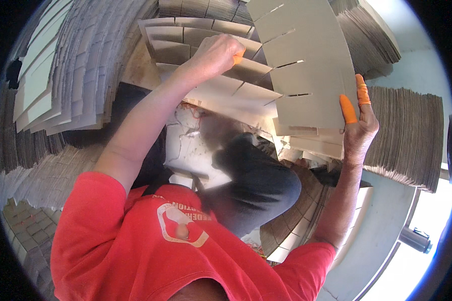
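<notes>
A wide slotted cardboard sheet (311, 55) slants across the upper right, with short slits along its left side. My right hand (360, 128) grips its right edge, the orange-covered thumb lying on its face and another orange-covered finger along the edge. Left of the sheet stand several slotted cardboard strips (231, 90) in rows, partly hidden by it. My left hand (216, 52) is closed over these strips, an orange cover on its thumb; what its fingers hold is hidden. The sheet's slits lie beside the strips' right ends; whether they interlock I cannot tell.
Tall stacks of cardboard sheets (80, 65) rise at the left. More stacked cardboard (407, 135) stands at the right, close to my right forearm, and another stack (364, 35) behind it. My bent knee (266, 185) is below the strips. A dark cylinder (415, 240) lies at the far right.
</notes>
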The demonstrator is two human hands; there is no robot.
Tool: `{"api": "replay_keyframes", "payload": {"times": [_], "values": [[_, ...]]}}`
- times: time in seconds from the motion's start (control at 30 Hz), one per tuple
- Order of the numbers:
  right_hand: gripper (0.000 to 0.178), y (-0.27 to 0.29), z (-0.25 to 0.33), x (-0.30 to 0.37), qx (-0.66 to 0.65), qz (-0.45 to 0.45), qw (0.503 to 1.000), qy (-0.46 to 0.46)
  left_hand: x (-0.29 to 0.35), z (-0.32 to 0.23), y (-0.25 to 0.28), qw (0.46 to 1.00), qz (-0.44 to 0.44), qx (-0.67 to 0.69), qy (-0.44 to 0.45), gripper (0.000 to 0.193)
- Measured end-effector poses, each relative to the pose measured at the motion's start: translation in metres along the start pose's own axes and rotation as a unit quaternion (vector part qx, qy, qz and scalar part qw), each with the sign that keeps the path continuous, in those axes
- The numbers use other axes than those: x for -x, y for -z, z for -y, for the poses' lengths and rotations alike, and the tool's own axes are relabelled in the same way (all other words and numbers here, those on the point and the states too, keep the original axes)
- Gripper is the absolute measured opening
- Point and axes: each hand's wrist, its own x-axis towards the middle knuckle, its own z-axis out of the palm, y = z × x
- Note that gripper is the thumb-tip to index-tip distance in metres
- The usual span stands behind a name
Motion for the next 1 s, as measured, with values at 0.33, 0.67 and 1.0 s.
{"api": "replay_keyframes", "payload": {"times": [0.33,0.67,1.0], "values": [[0.054,0.008,0.003,-0.006,-0.041,0.056,0.995,-0.065,0.0,-0.002,0.004,0.998,0.048,0.031,0.033,0.003],[0.066,-0.023,0.002,0.013,-0.107,0.138,0.985,0.005,-0.062,0.051,0.01,0.993,-0.082,-0.076,0.031,0.009],[0.065,-0.03,0.007,0.006,-0.155,0.22,0.963,-0.022,-0.091,0.104,-0.026,0.99,0.072,-0.114,0.035,0.006]]}}
